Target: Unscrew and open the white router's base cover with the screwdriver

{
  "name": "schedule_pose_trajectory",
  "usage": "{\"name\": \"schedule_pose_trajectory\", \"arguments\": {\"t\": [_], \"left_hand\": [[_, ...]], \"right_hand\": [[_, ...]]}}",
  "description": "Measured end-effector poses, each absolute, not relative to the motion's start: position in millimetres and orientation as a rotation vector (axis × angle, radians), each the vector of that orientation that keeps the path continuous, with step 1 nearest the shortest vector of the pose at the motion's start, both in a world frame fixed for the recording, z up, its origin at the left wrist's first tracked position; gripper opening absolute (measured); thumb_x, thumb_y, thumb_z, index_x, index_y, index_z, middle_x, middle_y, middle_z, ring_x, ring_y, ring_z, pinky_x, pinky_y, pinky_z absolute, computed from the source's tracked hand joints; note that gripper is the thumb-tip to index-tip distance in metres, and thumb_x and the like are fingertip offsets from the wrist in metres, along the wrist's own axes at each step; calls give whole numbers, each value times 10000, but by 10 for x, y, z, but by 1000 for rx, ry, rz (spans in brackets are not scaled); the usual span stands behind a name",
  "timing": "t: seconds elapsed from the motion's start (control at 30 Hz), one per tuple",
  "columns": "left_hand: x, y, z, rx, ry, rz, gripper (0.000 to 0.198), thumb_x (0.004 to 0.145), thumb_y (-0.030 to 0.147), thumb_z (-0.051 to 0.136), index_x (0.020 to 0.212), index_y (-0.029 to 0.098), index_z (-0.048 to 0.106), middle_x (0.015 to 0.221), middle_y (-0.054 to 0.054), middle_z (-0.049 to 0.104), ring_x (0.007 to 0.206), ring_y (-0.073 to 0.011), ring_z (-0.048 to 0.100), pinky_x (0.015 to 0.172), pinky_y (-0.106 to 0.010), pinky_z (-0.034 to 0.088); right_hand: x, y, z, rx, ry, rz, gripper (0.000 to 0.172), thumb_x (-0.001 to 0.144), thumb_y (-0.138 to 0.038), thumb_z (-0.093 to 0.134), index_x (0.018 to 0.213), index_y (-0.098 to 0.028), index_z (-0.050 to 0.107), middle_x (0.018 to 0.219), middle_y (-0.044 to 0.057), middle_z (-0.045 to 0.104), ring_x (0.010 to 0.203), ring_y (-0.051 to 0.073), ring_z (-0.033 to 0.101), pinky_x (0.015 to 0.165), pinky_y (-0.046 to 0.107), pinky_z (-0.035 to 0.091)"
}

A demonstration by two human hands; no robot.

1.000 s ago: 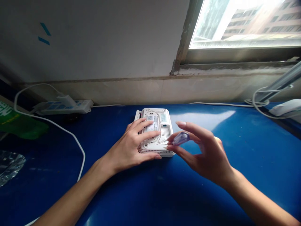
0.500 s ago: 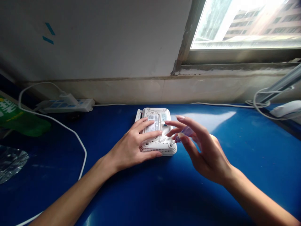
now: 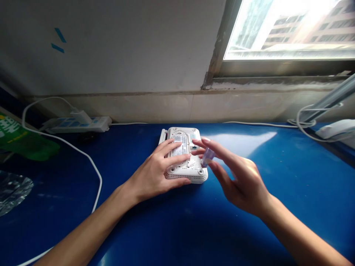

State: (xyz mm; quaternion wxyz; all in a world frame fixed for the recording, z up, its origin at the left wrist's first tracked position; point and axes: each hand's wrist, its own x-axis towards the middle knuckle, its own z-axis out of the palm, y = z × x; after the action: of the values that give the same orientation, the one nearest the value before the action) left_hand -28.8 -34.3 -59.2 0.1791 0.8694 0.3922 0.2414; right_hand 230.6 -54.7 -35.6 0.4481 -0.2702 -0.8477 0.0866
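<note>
Head view: left hand (image 3: 151, 177) is pressing spread fingers (image 3: 177, 159) onto an upturned white router (image 3: 195, 161), while right hand (image 3: 241, 181) is pinching a small translucent screwdriver (image 3: 207, 157) between fingertips (image 3: 205, 139) at the router's 4 o'clock corner.

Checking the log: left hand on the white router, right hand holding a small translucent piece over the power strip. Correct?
No: the head view shows the right hand holding the translucent piece at the white router's near right corner, not over the power strip.

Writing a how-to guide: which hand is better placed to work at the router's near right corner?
Probably the right hand: it holds a small translucent purple piece by that corner, while the left hand lies across the router.
</note>
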Motion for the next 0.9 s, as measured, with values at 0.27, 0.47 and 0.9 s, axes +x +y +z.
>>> {"name": "schedule_pose_trajectory", "arguments": {"t": [0.27, 0.47, 0.9], "left_hand": [[-206, -392, -588, 2429, 1174, 682, 633, 886, 584, 807, 1449, 321, 685, 1661, -108, 466, 1597, -405, 315, 1277, -645, 350], [-196, -389, -588, 2431, 1177, 696, 641, 877, 579, 818, 1448, 318, 686, 1656, -102, 474, 1594, -400, 324, 1282, -633, 351], [-193, -396, -589, 2435, 1185, 668, 650, 892, 596, 796, 1470, 330, 664, 1667, -86, 458, 1603, -385, 302, 1287, -635, 339]], "right_hand": [[2243, -564, -306, -813, -1905, -86, 490, 904, -125, 830, 1367, -238, 715, 1078, 66, 814, 857, 194, 776, 812, 312, 645], [2321, -548, -232, -759, -1981, 11, 442, 999, -75, 669, 1428, -182, 669, 1248, 129, 773, 1096, 227, 759, 948, 352, 624], [2304, -552, -210, -730, -1933, 176, 471, 986, -80, 694, 1424, -252, 689, 1226, 110, 718, 1051, 225, 720, 849, 361, 612]]}}
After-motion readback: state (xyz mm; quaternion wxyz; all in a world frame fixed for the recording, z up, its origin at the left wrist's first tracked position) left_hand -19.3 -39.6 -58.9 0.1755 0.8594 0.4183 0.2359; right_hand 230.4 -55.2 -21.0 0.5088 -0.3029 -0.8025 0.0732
